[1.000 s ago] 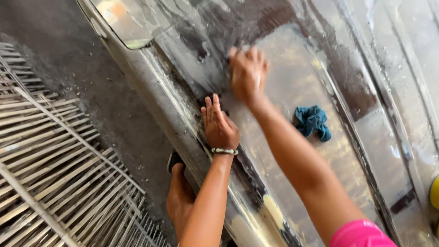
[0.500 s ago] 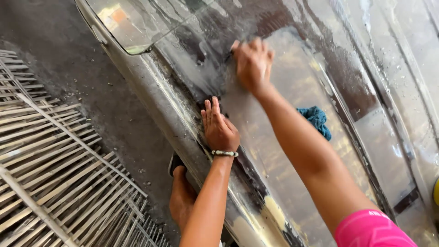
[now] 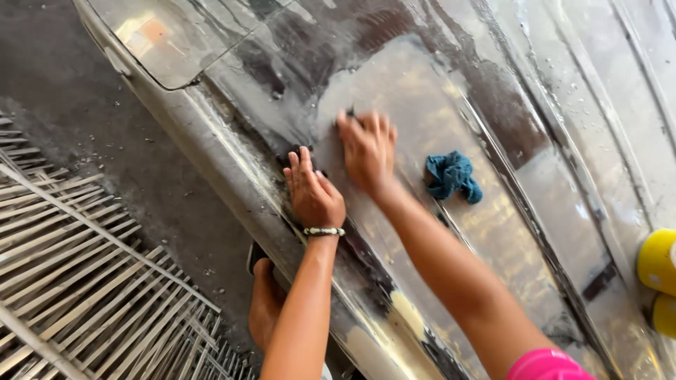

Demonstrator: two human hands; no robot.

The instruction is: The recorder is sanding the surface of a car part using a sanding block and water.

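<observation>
The wet, worn grey-brown car body panel (image 3: 451, 232) fills most of the head view, running diagonally, with a clear lamp lens (image 3: 165, 42) at its upper left end and the dark concrete floor (image 3: 105, 169) beside it; a pale slatted bamboo rack (image 3: 77, 281) lies on the floor at lower left. Change noted over the last second: the right hand (image 3: 367, 149), which was reaching further up the panel toward the lamp end, has drawn back down and toward the left hand (image 3: 314, 193), so the two hands now sit just beside each other near the panel's dark, scuffed edge strip. Judgement: a rubbing stroke across the dulled central patch, now on its return pass, with the same area being worked rather than a new one. Right hand: fingers spread and pressed flat; a small dark corner shows at its upper fingertips, possibly an abrasive sheet or pad, but I cannot tell whether anything is gripped. Left hand: open, palm down, fingers together, resting on the panel edge as a brace, position nearly unchanged; a beaded silver bracelet (image 3: 324, 231) circles its wrist. A crumpled teal cloth (image 3: 452, 176) lies on the panel near the right forearm, untouched and not moved. Two yellow sponge-like rounds (image 3: 658, 264) show at the right frame edge. A bare foot on a dark sandal (image 3: 266, 302) stands on the floor below the left arm.
</observation>
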